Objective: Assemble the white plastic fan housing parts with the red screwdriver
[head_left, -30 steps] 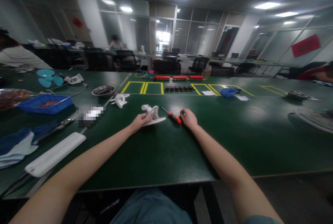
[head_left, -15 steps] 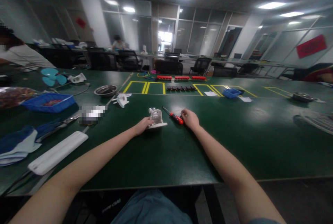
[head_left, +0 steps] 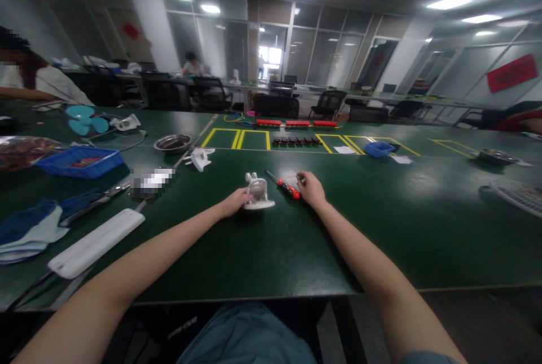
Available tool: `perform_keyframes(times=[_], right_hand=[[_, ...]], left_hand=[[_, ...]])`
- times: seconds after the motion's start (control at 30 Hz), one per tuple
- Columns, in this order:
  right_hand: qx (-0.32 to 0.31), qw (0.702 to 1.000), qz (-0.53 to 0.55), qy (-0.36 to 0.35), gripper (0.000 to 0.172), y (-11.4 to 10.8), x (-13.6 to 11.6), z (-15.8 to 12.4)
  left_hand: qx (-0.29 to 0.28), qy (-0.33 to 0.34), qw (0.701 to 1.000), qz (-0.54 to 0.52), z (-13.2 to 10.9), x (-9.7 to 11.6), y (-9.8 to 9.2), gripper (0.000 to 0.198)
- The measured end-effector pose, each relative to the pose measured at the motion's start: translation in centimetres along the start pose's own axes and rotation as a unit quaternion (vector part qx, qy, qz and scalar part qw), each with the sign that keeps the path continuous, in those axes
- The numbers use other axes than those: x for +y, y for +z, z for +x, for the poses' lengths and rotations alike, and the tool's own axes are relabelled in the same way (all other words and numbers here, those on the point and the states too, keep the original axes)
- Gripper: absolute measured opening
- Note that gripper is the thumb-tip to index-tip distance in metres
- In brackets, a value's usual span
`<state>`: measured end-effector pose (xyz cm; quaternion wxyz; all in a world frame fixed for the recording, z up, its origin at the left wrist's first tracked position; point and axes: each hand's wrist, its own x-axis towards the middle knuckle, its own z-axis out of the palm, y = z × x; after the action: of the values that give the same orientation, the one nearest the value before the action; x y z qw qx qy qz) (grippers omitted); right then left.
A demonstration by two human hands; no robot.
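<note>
My left hand is closed on the edge of a white plastic housing, which has a hollow, ribbed inside and two round knobs on top. It is held just over the green table. To its right lies a screwdriver with a red and black handle, its shaft pointing away to the left. My right hand is beside the handle's end, thumb and fingers curled together. What they pinch, if anything, is too small to make out. A pale patch on the table lies by these fingertips.
On the left are a power strip, blue cloth gloves, a blue tray, a metal bowl, a small fan and another white part. Further back are red strips and a blue bin. A person sits far left.
The white housing in my left hand has turned slightly, showing more of its hollow inside. My right hand stays by the screwdriver with little movement. The whole view has shifted a little.
</note>
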<state>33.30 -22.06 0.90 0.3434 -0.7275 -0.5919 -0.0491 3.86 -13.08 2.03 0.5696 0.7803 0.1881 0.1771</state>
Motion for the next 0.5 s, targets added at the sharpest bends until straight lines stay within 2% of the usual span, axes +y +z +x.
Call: perform_keyframes(times=[0.13, 0.2, 0.27, 0.4, 0.5], right_hand=[[0.044, 0.999, 0.013, -0.030, 0.020, -0.8, -0.5, 0.0], [0.080, 0.994, 0.053, -0.062, 0.021, -1.6, -1.4, -0.1], [0.090, 0.984, 0.116, -0.104, 0.021, -2.4, -2.9, -0.4], [0.021, 0.964, 0.202, -0.171, 0.018, -3.3, -6.5, -1.5], [-0.062, 0.951, 0.190, -0.234, 0.015, -3.1, -8.3, -2.4]], left_hand=[[0.012, -0.023, 0.999, 0.022, 0.0, 0.2, -0.1, 0.054], [0.019, -0.023, 0.999, 0.024, 0.1, 0.1, 0.0, 0.052], [0.026, -0.027, 0.999, 0.019, 0.1, 0.1, 0.1, 0.048], [0.045, -0.035, 0.998, 0.016, -0.1, 0.4, 0.6, 0.042], [0.052, -0.034, 0.998, 0.030, -0.2, 0.6, 1.0, 0.041]])
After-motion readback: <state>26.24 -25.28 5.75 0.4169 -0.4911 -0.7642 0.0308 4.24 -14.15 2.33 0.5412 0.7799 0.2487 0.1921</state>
